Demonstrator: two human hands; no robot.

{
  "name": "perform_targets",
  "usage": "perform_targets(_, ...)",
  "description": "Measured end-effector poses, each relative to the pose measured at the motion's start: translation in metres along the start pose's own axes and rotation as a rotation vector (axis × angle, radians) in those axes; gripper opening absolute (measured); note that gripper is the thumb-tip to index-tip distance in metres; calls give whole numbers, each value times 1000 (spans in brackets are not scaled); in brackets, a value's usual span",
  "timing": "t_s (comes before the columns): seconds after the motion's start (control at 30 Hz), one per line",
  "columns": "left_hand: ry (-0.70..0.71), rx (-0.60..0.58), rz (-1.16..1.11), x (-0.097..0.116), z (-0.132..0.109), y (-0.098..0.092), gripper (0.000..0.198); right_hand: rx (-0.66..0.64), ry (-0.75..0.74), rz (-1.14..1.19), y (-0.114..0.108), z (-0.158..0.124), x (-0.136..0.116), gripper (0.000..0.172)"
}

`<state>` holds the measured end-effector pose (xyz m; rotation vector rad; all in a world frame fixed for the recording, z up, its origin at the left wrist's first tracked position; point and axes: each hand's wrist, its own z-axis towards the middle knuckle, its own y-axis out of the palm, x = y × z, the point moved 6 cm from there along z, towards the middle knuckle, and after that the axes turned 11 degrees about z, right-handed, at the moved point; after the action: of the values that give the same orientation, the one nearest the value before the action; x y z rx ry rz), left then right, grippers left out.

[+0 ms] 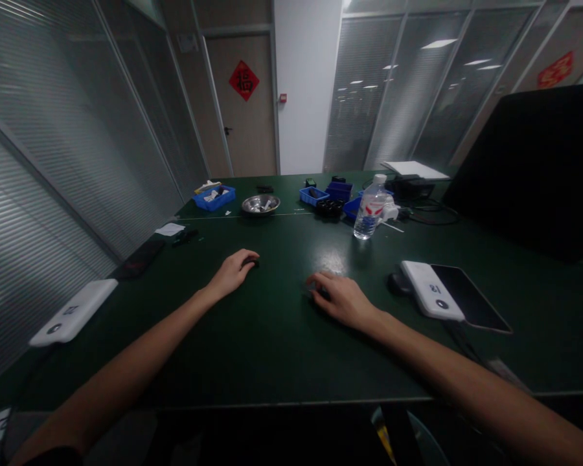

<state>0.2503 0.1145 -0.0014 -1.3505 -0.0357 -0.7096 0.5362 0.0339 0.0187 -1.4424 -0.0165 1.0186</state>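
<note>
My left hand (232,270) rests low over the green table, thumb and fingers curled together around a small dark object (251,261); its kind cannot be made out. To the right, my right hand (341,299) is bent over the table with its fingers pinched inward. Something faint and see-through seems to show at its fingertips, but blur hides what it is. The two hands are apart. Beyond them stand a clear water bottle (368,210), upright with a white cap, and a metal bowl (261,206) with small pale pieces inside.
Blue trays (214,198) with small items stand at the far left and far middle. A white power bank (430,290) lies by a dark tablet-like slab (471,299) on the right; another power bank (74,312) lies left. A large black monitor (539,168) rises at right.
</note>
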Motion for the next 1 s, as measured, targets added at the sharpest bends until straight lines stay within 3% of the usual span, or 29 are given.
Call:
perform_targets(0.2,-307,207,229,-98,5,-43,27,17,1,-18,0,0,1,22)
perform_targets(0.37,-488,327,336,-151,-19,-83,31,8,11,-5,0,0,2,22)
perform_targets(0.5,-536,376,396,-167,-32,-94,32,9,8,0,1,0,3,21)
perform_targets(1.0,-537,389,473,-180,-30,-92,32,3,6,1,0,-1,2,20)
